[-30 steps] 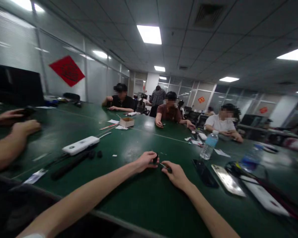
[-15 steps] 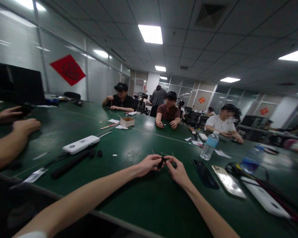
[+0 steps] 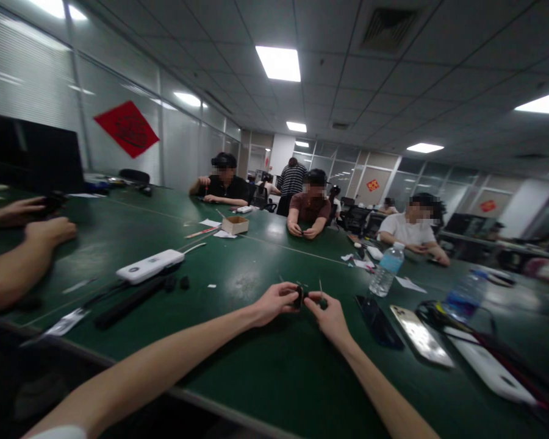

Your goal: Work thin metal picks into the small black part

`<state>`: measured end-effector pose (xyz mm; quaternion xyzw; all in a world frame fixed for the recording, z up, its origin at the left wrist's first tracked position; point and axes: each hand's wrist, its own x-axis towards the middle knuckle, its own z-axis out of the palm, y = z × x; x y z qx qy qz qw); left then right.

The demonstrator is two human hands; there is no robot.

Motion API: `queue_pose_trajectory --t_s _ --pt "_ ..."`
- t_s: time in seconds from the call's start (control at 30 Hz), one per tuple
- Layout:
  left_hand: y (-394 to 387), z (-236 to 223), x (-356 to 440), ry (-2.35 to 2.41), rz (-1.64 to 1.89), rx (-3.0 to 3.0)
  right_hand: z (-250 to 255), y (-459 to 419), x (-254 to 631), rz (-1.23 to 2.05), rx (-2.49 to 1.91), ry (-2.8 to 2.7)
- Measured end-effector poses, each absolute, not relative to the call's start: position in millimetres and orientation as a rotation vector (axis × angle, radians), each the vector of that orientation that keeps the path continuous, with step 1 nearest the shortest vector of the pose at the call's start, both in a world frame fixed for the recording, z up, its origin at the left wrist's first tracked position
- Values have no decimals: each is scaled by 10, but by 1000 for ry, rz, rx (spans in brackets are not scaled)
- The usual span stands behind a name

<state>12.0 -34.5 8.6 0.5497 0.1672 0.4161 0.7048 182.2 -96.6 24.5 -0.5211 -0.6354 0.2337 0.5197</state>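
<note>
1. Shows two bare forearms crossing a smooth green table (image 3: 265,372), cut off at the bottom edge.
2. Has left hand (image 3: 274,305) nearly closed, fingertips pinching small black part (image 3: 299,297) above the table; looks compact and rounded, with fine detail too blurred to read.
3. Has right hand (image 3: 330,317) curled around slim tool (image 3: 322,303), with dark handle partly hidden by fingers and thin, straight shaft pointing up; fingertips close to the black part, contact hard to tell.
4. Includes, to the right, glossy dark phone (image 3: 379,322), shiny pale phone (image 3: 421,335) and clear plastic bottle (image 3: 387,270) with blue label.
5. Includes, to the left, smooth white power strip (image 3: 150,266) beside matte black rod (image 3: 129,303).
6. Shows, farther off, open tan box (image 3: 235,225) near paper scraps.
7. Shows, beyond, seated people at the table, faces pixelated.
</note>
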Motion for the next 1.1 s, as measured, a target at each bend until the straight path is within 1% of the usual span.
queue_pose_trajectory --t_s 0.43,0.97,1.1 --pt "-387 84 116 427 912 1310 264 -958 1835 457 -1248 -1634" --pt "-368 71 109 434 881 1305 226 -952 1807 453 -1262 -1598" --pt "-340 64 115 437 833 1237 270 -978 1804 361 -1267 -1603"
